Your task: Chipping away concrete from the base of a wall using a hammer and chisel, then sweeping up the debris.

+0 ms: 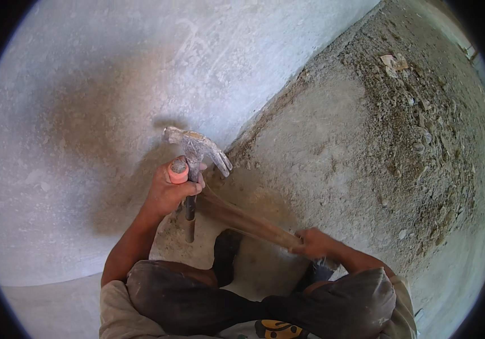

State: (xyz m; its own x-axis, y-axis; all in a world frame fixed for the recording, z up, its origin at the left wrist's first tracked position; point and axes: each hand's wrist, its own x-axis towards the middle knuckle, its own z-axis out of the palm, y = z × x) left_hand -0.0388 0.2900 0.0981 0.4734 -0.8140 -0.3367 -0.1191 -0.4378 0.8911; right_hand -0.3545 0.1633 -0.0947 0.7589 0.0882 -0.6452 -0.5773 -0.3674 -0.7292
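My left hand (168, 191) is closed beside the wall, with its thumb over the dark shaft of a claw hammer (196, 146). The hammer's worn, plaster-spattered head rises above the fingers, claw to the right. In the same fist is a round tool with a pink-orange collar (178, 176) and a rough grey end facing up, perhaps a chisel; its lower part is hidden. Low on the right, my right hand (315, 244) grips a wooden handle (248, 219), smeared by motion. That handle slants up to the left hand, where its far end cannot be made out.
A pale plastered wall (84, 73) fills the left and top. Along its foot runs a grey, gritty floor (321, 135), with loose rubble (418, 130) and a crumpled scrap (394, 63) at the right. My bent knees and dark boots (226, 254) are close below my hands.
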